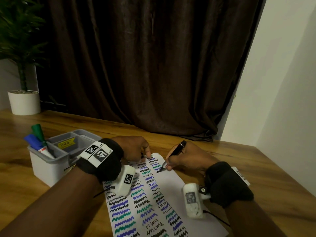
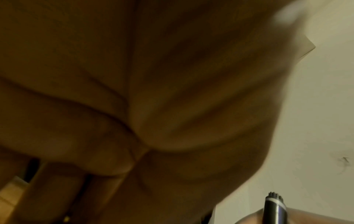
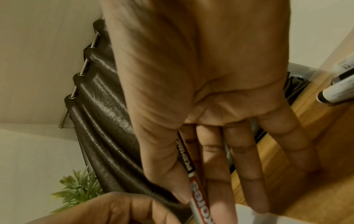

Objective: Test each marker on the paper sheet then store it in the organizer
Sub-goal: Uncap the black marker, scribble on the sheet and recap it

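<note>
A white paper sheet (image 1: 177, 187) covered in black, blue and green zigzags lies on the wooden table (image 1: 239, 161). My right hand (image 1: 186, 159) pinches an uncapped black marker (image 1: 172, 155) like a pen, its tip touching the paper near the top right column. The marker's printed barrel (image 3: 199, 192) runs between thumb and fingers (image 3: 216, 166). My left hand (image 1: 135, 147) rests at the sheet's top edge, index fingertip pressing the paper. A small black piece under its curled fingers looks like the cap. The grey-and-white organizer (image 1: 49, 163) stands to the left.
A green marker (image 1: 38, 132) and a blue marker (image 1: 33, 141) stand in the organizer's left slot. Two white-bodied markers (image 3: 337, 91) lie on the table in the right wrist view. A potted plant (image 1: 24, 103) sits far left, with a dark curtain (image 1: 145, 65) behind.
</note>
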### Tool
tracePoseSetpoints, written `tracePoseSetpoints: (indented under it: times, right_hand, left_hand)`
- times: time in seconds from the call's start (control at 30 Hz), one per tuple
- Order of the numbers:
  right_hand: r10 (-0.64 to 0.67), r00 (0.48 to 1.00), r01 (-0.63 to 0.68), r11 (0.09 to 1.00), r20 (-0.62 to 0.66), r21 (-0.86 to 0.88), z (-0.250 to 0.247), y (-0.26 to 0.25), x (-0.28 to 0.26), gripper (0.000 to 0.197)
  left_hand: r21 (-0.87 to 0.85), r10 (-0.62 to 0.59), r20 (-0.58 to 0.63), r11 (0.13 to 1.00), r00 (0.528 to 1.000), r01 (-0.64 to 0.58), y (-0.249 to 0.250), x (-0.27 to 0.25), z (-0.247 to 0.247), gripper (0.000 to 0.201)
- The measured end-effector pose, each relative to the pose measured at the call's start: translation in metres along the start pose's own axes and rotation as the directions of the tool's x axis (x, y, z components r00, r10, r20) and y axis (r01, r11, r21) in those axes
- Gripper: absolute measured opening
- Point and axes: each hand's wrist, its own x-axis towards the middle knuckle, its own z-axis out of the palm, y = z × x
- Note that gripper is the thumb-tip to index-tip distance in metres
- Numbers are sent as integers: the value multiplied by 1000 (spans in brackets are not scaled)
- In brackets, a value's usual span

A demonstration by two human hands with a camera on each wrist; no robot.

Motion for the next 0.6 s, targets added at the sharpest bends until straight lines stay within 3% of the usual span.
tracePoseSetpoints:
  times: [0.6]
  right_hand:
    - [33, 998, -33, 999, -56, -6, -3, -1, -3, 17]
  left_hand:
    - [6, -14, 7, 1000, 1000, 13, 3, -3, -1, 40]
